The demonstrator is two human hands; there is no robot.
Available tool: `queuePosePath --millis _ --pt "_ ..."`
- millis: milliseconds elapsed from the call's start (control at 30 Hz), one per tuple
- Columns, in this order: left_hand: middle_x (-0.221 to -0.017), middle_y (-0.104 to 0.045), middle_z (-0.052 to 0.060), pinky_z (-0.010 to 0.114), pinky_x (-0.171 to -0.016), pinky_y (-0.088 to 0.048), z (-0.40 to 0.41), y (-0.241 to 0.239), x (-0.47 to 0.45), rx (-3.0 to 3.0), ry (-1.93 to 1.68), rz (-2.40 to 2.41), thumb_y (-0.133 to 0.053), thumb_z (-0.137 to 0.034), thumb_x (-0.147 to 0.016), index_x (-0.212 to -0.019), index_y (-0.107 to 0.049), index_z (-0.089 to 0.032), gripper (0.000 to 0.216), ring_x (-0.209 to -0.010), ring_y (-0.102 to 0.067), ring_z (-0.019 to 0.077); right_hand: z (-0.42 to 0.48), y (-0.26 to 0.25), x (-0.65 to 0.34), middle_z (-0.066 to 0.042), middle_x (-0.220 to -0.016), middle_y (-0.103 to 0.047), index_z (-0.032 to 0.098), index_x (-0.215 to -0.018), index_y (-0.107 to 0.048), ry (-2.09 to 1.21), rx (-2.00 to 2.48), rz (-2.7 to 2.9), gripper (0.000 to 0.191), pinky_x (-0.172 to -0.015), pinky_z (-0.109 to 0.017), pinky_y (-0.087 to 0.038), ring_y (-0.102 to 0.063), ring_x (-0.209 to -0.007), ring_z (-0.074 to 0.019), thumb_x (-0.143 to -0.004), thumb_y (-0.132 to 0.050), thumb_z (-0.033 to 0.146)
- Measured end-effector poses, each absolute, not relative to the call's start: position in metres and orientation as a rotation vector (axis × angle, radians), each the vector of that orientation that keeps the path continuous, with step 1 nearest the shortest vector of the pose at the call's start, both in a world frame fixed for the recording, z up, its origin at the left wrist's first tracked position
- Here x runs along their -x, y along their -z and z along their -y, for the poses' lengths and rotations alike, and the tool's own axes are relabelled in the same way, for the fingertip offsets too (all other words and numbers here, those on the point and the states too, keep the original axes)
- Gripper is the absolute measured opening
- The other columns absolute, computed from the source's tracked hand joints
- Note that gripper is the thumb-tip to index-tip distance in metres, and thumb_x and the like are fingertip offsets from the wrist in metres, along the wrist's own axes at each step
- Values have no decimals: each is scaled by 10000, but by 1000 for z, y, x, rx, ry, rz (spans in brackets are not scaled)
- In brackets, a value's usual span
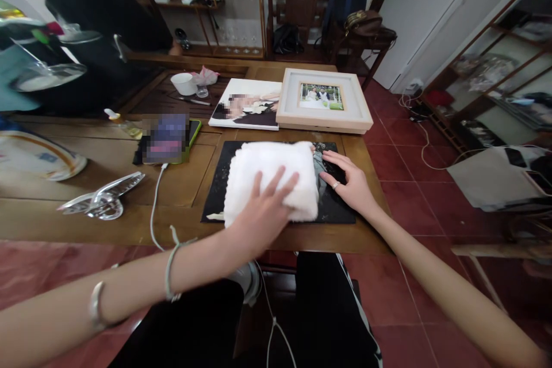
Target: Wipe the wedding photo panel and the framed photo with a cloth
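A folded white towel (pixel 271 164) with a fluffy, scalloped edge lies over a dark flat panel (pixel 219 175) near the front edge of the wooden table. My left hand (pixel 265 213) rests on the towel, palm down with fingers spread. To the right of the towel, my right hand (pixel 347 181) lies flat on the panel, its fingertips close to the towel's edge. A greyish figure print shows on the panel there, partly covered by the towel and my fingers. Most of the panel's surface is hidden beneath the towel.
Behind the panel lie a photo print (pixel 248 118) and a light wooden frame (pixel 325 121) holding a picture. On the left are a charging phone (pixel 166 141), a silver clamp-like tool (pixel 103 198), a dropper bottle (pixel 125 125) and a white cup (pixel 184 84).
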State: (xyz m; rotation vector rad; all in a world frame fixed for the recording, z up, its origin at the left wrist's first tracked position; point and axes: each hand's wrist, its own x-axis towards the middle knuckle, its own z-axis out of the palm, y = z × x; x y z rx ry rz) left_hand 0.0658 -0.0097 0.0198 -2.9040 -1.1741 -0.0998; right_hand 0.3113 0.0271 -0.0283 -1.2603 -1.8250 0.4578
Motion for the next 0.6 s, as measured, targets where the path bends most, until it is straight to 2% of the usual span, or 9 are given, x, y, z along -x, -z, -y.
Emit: queuePosePath --millis 133,233,367,467,600 --pt "-1564 -314 66 665 -1082 -306 72 -20 -70 2929 111 997 -677 -237 -831 -941 -760 -267 142 -1426 -250 419 -26 25 -311 -118 -1309 -617 220 -1193 -661 -429 1257 1908 348 -1099 -489 -380 -516 -1272 -258 -876 -591 347" --pt "-1558 -328 42 622 -1092 -332 84 -24 -71 2933 114 943 -671 -251 -836 -923 -761 -283 130 -1423 -280 395 -27 25 -312 -117 -1342 -593 220 -1230 -638 -440 1244 1940 370 -1111 -496 -364 -487 -1302 -254 -885 -561 329" --pt "-1548 -344 64 587 -1070 -379 35 -31 -74 2918 28 1016 -587 -206 -887 -1073 -727 -278 244 -1408 -332 363 -27 25 -311 -89 -1363 -582 259 -1253 -622 -441 1271 1937 381 -1121 -512 -351 -473 -1316 -251 -888 -567 354" --pt "-1562 -305 104 620 -1086 -327 -21 -30 -76 2871 12 1081 -563 -184 -899 -1205 -662 -225 324 -1428 -274 382 -26 25 -310 -105 -1383 -565 236 -1286 -602 -425 1281 1938 435 -1128 -507 -347 -465 -1323 -256 -874 -596 376" --pt "-1581 -259 109 644 -1107 -259 -63 -22 -79 2854 21 1047 -535 -212 -930 -1192 -658 -191 290 -1454 -188 382 -26 25 -310 -78 -1407 -547 257 -1314 -584 -454 1287 1942 432 -1137 -513 -334 -440 -1345 -254 -898 -561 371"
